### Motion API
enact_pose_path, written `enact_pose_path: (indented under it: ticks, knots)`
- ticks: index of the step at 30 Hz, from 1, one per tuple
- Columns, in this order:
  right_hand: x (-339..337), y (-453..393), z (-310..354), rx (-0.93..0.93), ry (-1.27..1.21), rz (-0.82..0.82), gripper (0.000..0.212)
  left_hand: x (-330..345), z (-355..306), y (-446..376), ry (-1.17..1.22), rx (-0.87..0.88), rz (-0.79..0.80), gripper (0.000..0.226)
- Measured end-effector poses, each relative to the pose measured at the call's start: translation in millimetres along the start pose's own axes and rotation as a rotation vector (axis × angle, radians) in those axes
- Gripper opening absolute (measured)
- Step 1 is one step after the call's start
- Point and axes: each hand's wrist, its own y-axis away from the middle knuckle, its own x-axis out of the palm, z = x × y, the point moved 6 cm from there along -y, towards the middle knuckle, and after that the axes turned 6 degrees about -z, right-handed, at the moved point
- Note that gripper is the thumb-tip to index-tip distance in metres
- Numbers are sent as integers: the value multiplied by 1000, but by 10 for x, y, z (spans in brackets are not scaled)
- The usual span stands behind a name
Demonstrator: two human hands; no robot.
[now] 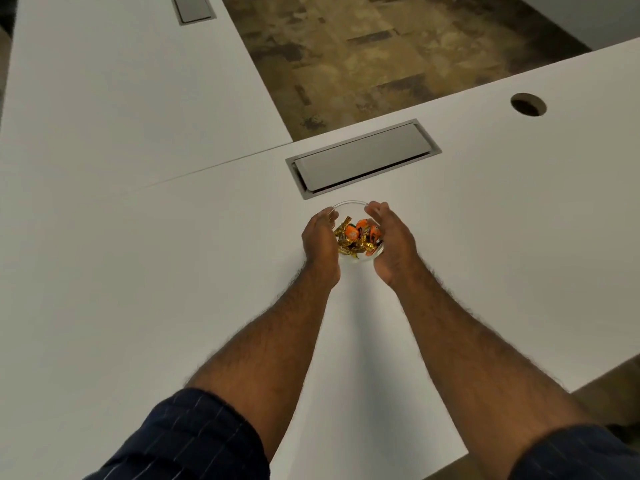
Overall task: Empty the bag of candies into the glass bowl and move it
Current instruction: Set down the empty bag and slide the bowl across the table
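The glass bowl [353, 206] stood upright on the white table [519, 237], mouth facing up, just in front of the grey flip-lid cable hatch [363, 157]. As a round vessel it showed no long axis; its clear rim was visible only at the far edge, between the two sets of fingertips.

The bowl contained wrapped candies [356, 239]: gold-foil pieces on the left and near sides, orange-wrapped pieces toward the right. They lay heaped without any common direction.

The left hand [320, 242] cupped the left wall of the bowl, fingers curved around its outside, fingertips reaching the far rim. The right hand [393, 242] cupped the right wall in the same manner, with its thumb arched over the rim. Both hands were closed around the bowl in a two-sided grasp. Whether the base rested on the table or was raised off it could not be told.

Both forearms extended straight forward from dark pinstriped sleeves [194, 441]. A round cable hole [528, 104] lay well apart, to the far right.
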Motion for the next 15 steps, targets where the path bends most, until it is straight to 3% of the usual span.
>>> enact_pose_path:
  ticks: [3,15]
  knots:
    - [-197,-191,236,-10,-8,-32,40,386,-3,-12,-34,7,60,18]
    - [-764,-862,681,4,12,-101,22,1439,214,-287,-287,-32,161,30]
